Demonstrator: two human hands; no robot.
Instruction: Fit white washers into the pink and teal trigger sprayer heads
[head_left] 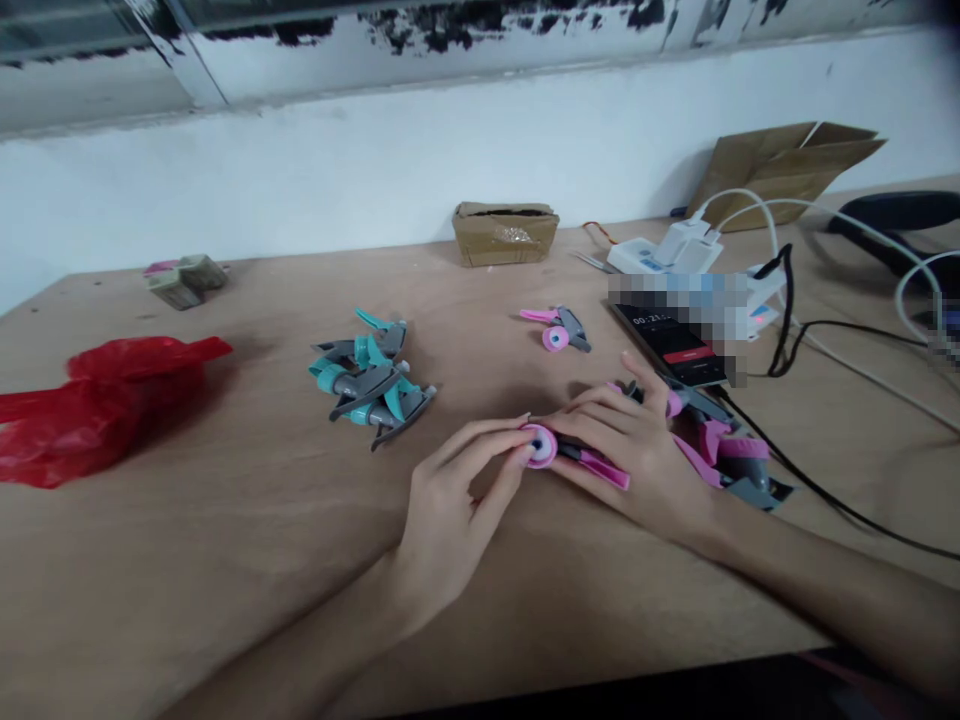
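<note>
Both hands meet on one pink and grey spray nozzle (570,455) lying low over the wooden table (225,540). My left hand (450,505) pinches the round pink cap at its front end. My right hand (637,445) wraps over its grey body and pink trigger. A heap of more pink nozzles (731,455) lies just right of my right hand. A single pink nozzle (559,330) lies farther back. A pile of several teal and grey nozzles (371,385) sits left of centre.
A red plastic bag (97,400) lies at the left. A small cardboard box (505,233) and a bigger one (787,165) stand by the wall. A phone (679,345), a power strip (675,255) and black and white cables (825,350) crowd the right side.
</note>
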